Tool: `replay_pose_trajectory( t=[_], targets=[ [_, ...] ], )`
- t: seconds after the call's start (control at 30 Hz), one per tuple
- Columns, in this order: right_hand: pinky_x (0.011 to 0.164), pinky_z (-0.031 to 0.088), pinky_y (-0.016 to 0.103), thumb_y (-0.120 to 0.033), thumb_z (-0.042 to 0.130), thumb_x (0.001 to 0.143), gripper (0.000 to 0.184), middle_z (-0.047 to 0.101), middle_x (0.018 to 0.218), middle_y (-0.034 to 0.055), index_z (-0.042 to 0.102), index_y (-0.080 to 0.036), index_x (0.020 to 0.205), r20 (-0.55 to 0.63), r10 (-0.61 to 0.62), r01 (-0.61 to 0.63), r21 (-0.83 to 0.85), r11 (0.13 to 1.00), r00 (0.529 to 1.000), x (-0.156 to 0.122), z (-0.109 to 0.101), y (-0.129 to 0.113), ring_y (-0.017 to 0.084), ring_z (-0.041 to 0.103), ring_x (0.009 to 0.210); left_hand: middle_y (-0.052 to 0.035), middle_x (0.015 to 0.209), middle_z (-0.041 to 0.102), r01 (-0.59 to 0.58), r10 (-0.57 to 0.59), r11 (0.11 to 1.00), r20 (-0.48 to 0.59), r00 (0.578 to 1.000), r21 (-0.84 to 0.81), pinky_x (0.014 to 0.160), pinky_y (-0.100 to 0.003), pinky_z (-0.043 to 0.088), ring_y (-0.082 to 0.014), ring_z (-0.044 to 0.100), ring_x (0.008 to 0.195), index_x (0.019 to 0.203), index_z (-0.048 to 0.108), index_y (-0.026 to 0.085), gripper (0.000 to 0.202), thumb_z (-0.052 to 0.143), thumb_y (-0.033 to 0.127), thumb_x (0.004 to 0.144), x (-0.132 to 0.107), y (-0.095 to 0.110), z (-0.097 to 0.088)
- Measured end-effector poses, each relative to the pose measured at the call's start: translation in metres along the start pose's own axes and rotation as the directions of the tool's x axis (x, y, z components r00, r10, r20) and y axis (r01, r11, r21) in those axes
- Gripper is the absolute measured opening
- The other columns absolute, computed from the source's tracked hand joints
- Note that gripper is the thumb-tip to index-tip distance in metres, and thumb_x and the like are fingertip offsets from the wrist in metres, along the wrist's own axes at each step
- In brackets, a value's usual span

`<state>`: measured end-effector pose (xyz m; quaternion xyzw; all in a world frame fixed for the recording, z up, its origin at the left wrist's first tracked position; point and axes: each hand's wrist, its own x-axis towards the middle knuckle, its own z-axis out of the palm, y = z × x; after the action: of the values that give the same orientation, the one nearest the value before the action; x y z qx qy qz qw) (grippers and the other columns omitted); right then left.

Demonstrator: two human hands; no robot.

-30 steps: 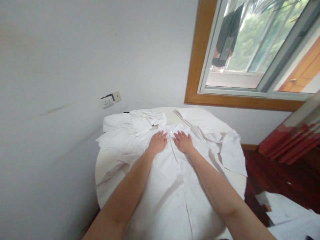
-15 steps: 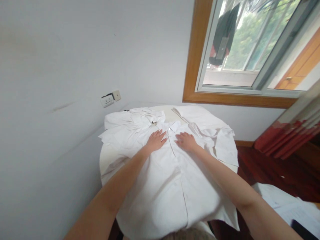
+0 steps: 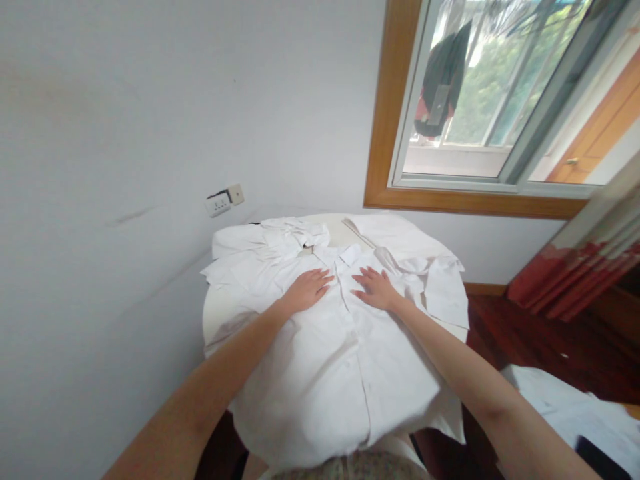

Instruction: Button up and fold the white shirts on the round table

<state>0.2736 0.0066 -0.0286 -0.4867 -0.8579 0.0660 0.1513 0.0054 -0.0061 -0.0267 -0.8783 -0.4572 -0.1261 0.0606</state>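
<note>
A white button-up shirt (image 3: 340, 373) lies spread, front up, over a small round table (image 3: 216, 313), its collar toward the wall. My left hand (image 3: 305, 290) rests flat on the shirt's chest, left of the button placket, fingers stretched out. My right hand (image 3: 374, 288) lies flat on the chest right of the placket, fingers also spread. Both palms press the cloth just below the collar (image 3: 345, 253). One sleeve (image 3: 443, 293) drapes off the table's right side.
More white garments (image 3: 265, 243) are bunched at the table's back left against the white wall. A wall socket (image 3: 220, 202) sits above them. A wood-framed window (image 3: 480, 127) is at the right, red curtain (image 3: 585, 273) below, white cloth (image 3: 565, 413) on the dark floor.
Both hands have slid a little down the shirt front, away from the collar, still flat. The camera view has pulled back slightly, showing more of the shirt's hem.
</note>
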Motion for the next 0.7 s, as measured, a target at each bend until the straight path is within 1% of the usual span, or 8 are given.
replay_pose_trajectory(
  t=[0.13,0.2,0.3,0.37,0.4,0.47,0.57,0.7],
  targets=[
    [0.104,0.033,0.042,-0.028,0.055,0.086,0.029,0.063,0.123,0.0075,0.066,-0.024,0.112,-0.172,-0.099,0.126,0.155,0.98,0.98,-0.008,-0.011,-0.006,0.022,0.049,0.122,-0.0091,0.116,0.066,0.113,-0.113,0.994,-0.041,0.993,-0.006,0.098,-0.039,0.04,-0.0229,0.056,0.112,0.109,0.067,0.021,0.03,0.043,0.025,0.091,0.009,0.024,-0.018],
    [0.095,0.039,0.034,-0.02,0.053,0.085,0.022,0.069,0.105,0.0069,0.07,-0.022,0.1,-0.175,-0.133,0.163,0.175,0.971,0.976,-0.012,-0.015,-0.017,0.02,0.058,0.105,-0.0079,0.102,0.07,0.161,-0.166,0.982,-0.047,0.985,-0.099,0.091,-0.035,0.044,-0.0214,0.061,0.101,0.101,0.069,0.02,0.03,0.042,0.022,0.09,0.013,0.038,-0.027],
    [0.076,0.042,0.026,-0.026,0.056,0.086,0.015,0.065,0.083,0.0049,0.069,-0.019,0.083,-0.093,-0.129,0.145,0.192,0.971,0.987,-0.019,-0.013,-0.038,0.016,0.058,0.08,-0.0049,0.09,0.071,0.249,-0.24,0.922,0.068,0.968,-0.296,0.078,-0.027,0.047,-0.0173,0.064,0.085,0.093,0.07,0.019,0.025,0.047,0.02,0.086,0.014,0.054,-0.031],
    [0.068,0.04,0.024,-0.034,0.062,0.082,0.017,0.06,0.078,0.0032,0.067,-0.018,0.081,-0.073,-0.087,0.1,0.187,0.977,0.993,-0.021,-0.007,-0.05,0.015,0.054,0.073,-0.0041,0.087,0.07,0.298,-0.263,0.879,0.144,0.954,-0.372,0.074,-0.025,0.047,-0.0154,0.064,0.079,0.088,0.071,0.018,0.02,0.052,0.018,0.082,0.011,0.061,-0.027],
    [0.067,0.039,0.024,-0.037,0.066,0.08,0.019,0.058,0.077,0.0024,0.066,-0.018,0.084,-0.083,-0.062,0.076,0.181,0.98,0.995,-0.022,-0.004,-0.053,0.014,0.053,0.072,-0.0043,0.087,0.07,0.308,-0.274,0.87,0.14,0.951,-0.385,0.074,-0.025,0.047,-0.0151,0.063,0.079,0.087,0.071,0.018,0.019,0.054,0.017,0.08,0.008,0.064,-0.023],
    [0.067,0.038,0.023,-0.036,0.069,0.076,0.023,0.055,0.079,0.0014,0.064,-0.018,0.09,-0.111,-0.025,0.045,0.178,0.983,0.994,-0.022,0.002,-0.057,0.014,0.051,0.072,-0.0051,0.089,0.067,0.287,-0.289,0.881,0.051,0.956,-0.377,0.08,-0.026,0.047,-0.0154,0.062,0.082,0.089,0.07,0.017,0.018,0.055,0.014,0.078,0.002,0.066,-0.015],
    [0.067,0.038,0.022,-0.027,0.064,0.078,0.015,0.055,0.079,0.001,0.064,-0.018,0.09,-0.125,-0.014,0.04,0.204,0.978,0.992,-0.02,0.004,-0.056,0.012,0.051,0.07,-0.0045,0.09,0.064,0.22,-0.261,0.908,-0.071,0.963,-0.358,0.085,-0.03,0.046,-0.0163,0.06,0.086,0.095,0.067,0.019,0.019,0.057,0.016,0.08,-0.005,0.065,-0.004],
    [0.065,0.037,0.022,-0.021,0.055,0.079,0.012,0.057,0.072,0.0014,0.067,-0.017,0.078,-0.1,0.016,0.012,0.278,0.961,0.995,-0.019,-0.004,-0.051,0.012,0.051,0.066,-0.0032,0.088,0.062,0.18,-0.224,0.918,-0.085,0.971,-0.354,0.085,-0.032,0.044,-0.0169,0.058,0.085,0.098,0.066,0.022,0.018,0.06,0.022,0.081,-0.006,0.064,0.002]
  ],
)
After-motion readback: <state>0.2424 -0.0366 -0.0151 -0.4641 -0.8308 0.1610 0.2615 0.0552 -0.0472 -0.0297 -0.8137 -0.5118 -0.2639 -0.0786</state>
